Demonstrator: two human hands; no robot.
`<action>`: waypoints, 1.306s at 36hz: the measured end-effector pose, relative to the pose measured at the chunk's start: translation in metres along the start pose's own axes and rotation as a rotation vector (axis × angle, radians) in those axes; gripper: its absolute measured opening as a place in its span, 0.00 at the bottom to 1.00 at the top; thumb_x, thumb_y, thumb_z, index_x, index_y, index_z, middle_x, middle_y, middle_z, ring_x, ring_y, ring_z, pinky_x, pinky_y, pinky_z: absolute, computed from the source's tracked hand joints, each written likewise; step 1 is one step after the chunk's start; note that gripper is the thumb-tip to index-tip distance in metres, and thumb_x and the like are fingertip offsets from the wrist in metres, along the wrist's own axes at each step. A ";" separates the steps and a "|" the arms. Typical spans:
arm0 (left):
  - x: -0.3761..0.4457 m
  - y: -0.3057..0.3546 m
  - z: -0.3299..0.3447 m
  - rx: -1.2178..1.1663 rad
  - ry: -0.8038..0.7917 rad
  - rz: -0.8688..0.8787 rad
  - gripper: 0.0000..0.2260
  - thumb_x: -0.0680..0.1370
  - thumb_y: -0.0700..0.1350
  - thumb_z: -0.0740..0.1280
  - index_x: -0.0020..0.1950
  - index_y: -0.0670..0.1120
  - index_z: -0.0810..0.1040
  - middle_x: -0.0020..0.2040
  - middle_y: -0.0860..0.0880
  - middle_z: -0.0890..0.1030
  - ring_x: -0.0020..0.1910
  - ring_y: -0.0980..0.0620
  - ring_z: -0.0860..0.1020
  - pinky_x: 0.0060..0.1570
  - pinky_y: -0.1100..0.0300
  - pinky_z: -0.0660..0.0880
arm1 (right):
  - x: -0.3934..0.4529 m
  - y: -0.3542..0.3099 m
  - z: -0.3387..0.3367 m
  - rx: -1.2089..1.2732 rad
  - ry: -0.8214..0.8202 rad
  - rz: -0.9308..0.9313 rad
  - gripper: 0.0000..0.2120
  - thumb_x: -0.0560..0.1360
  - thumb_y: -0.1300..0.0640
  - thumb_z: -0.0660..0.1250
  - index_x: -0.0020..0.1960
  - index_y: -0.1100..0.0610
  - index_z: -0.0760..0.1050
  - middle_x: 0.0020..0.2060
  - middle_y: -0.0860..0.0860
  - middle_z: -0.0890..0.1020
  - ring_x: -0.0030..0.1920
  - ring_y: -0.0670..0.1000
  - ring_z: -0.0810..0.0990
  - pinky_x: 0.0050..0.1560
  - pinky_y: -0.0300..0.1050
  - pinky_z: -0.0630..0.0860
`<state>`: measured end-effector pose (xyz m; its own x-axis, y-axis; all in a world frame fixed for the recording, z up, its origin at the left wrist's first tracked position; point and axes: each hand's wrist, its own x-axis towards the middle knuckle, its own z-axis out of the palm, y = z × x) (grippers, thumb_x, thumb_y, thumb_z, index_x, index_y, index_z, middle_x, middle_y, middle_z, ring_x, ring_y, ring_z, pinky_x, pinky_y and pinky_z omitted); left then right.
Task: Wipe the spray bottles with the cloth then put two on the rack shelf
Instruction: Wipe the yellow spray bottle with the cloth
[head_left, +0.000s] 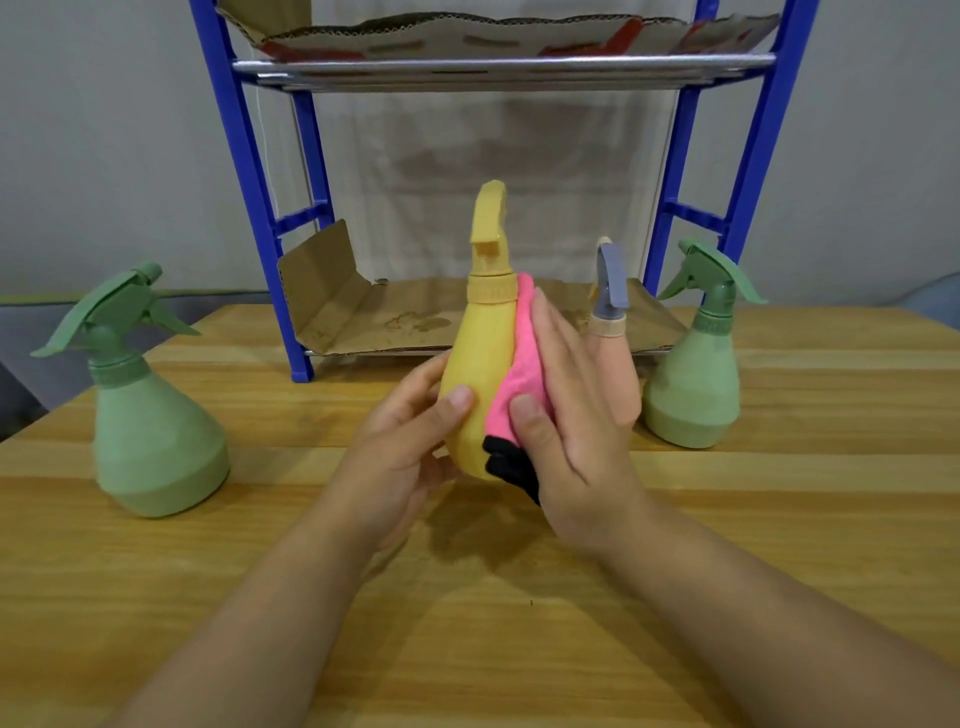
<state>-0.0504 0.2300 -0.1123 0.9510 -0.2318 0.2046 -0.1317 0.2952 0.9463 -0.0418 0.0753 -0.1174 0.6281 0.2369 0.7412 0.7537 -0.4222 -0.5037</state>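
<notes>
My left hand (410, 441) grips the lower body of a yellow spray bottle (480, 364), lifted just above the wooden table at the centre. Against the bottle's right side my right hand (576, 431) presses a pink cloth with a black edge (522, 374). A green spray bottle (150, 415) stands on the table at the left, another green one (698, 374) at the right. A peach bottle with a grey trigger (613, 312) stands behind my right hand, mostly hidden. The blue rack's lower shelf (415, 322), lined with cardboard, lies behind them.
The blue rack (244, 171) stands at the back of the table against a pale wall. Its upper shelf (504, 65) also carries cardboard. The wooden table (467, 623) stretches out toward me beneath my forearms.
</notes>
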 end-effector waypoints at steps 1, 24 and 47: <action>0.000 0.000 -0.001 -0.002 0.006 0.013 0.20 0.69 0.50 0.69 0.61 0.54 0.76 0.54 0.46 0.81 0.46 0.49 0.82 0.44 0.50 0.80 | 0.000 -0.001 0.000 -0.027 -0.001 -0.033 0.31 0.81 0.42 0.47 0.78 0.59 0.47 0.78 0.53 0.54 0.78 0.47 0.51 0.77 0.45 0.52; -0.003 0.004 -0.005 -0.117 -0.104 0.011 0.37 0.60 0.56 0.79 0.66 0.50 0.74 0.58 0.44 0.80 0.51 0.46 0.81 0.41 0.53 0.80 | 0.010 -0.014 -0.012 0.405 -0.014 0.045 0.23 0.83 0.56 0.48 0.76 0.64 0.55 0.74 0.48 0.63 0.74 0.40 0.60 0.74 0.40 0.60; -0.001 0.000 -0.001 -0.108 0.038 -0.057 0.31 0.65 0.58 0.74 0.62 0.43 0.74 0.54 0.42 0.80 0.49 0.45 0.80 0.44 0.47 0.79 | 0.006 -0.011 -0.008 0.330 -0.031 0.043 0.26 0.80 0.52 0.52 0.76 0.60 0.57 0.76 0.49 0.62 0.76 0.45 0.58 0.76 0.47 0.56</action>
<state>-0.0507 0.2315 -0.1124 0.9663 -0.2160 0.1399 -0.0485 0.3810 0.9233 -0.0480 0.0749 -0.1039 0.6625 0.2538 0.7047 0.7451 -0.1275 -0.6546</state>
